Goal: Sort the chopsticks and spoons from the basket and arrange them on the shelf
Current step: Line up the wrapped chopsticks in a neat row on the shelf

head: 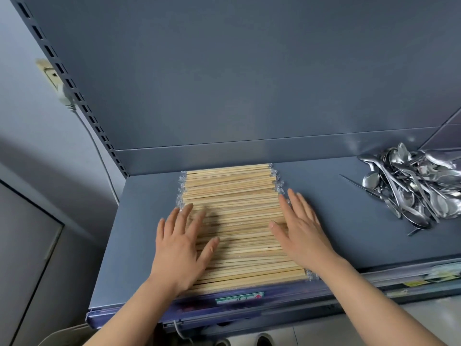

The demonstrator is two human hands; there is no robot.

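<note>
Step in hand, as judged: squaring up the chopsticks, with sorting apparently near its end. No basket can be identified in view.

Far left: a slotted grey metal upright (72, 88) with a beige wall plug (56, 78) beside it; neither concerns the task.

Left hand (178, 242): palm down, fingers straight and slightly spread, lying flat on the left part of the stack. It grips nothing. The forearm enters from the lower edge.

Centre: the pale wooden chopsticks in clear plastic sleeves (239, 196) lie crosswise as 1 broad flat bed on the blue-grey metal shelf (336, 233), running from the back panel to the front lip. Sleeve ends at both sides look uneven.

Right hand (300, 229): palm down, fingers straight and together, laid along the right ends of the stack, thumb resting on top. It holds nothing.

Far right: the shiny steel spoons (419, 186) sit in 1 loose tangled heap on the same shelf, well apart from the chopsticks.

Next move, as judged: light inward pressure from both hands to even the ends, then attention to the heap of spoons, which wants ordering.
</note>
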